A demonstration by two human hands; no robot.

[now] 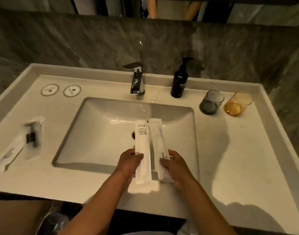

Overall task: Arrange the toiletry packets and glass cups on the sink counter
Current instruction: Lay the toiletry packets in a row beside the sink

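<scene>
Both hands, left hand (131,161) and right hand (175,165), are each pinching a long white paper toiletry packet (142,150) in closed fingers; the second long white packet (158,146) and its twin are awaiting placement on the table (230,158).

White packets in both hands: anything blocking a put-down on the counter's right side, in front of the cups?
Nothing visible. The two long white packets are held over the basin; the counter before the grey glass cup and amber glass cup is bare.

A single head-worn camera looks forward and steeply down from close above the worktop (230,158), facing the faucet (136,80) and wall.
</scene>
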